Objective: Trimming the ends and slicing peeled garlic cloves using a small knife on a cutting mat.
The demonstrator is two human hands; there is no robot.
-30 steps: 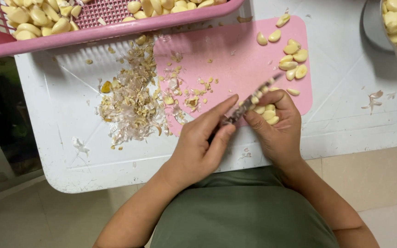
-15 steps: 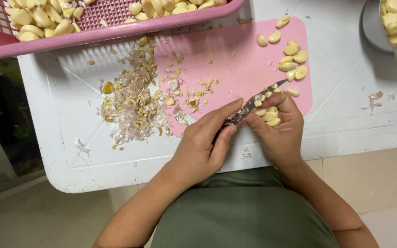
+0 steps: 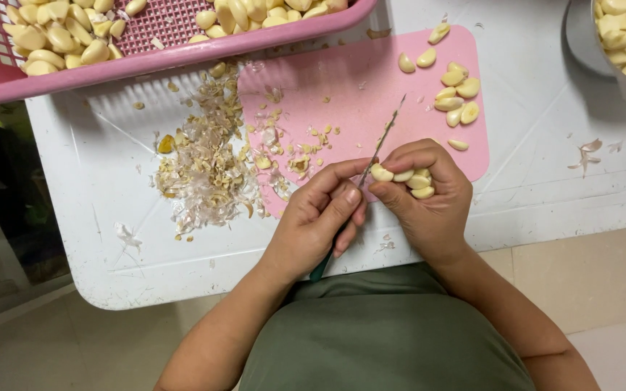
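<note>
Peeled pale garlic cloves (image 3: 409, 178) fill the right hand's (image 3: 429, 199) curled fingers, just below the pink plastic cutting mat (image 3: 371, 80). Beside them, the left hand (image 3: 320, 217) grips a thin-bladed, green-handled paring knife (image 3: 380, 141), fingers closed.

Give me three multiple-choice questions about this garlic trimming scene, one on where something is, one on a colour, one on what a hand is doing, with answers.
1. Where does the pile of garlic skins lie?
A. Left of the cutting mat, on the white table
B. Inside the metal bowl
C. On the floor

2. What colour is the cutting mat?
A. Green
B. Pink
C. Blue

3. What does the right hand hold?
A. Nothing
B. A spoon
C. Several peeled garlic cloves

Answers:
1 A, the skins are heaped on the white table by the mat's left edge.
2 B, the mat is pink, like the basket above it.
3 C, cloves sit in its curled fingers, while the left hand holds a small knife against one.
</note>
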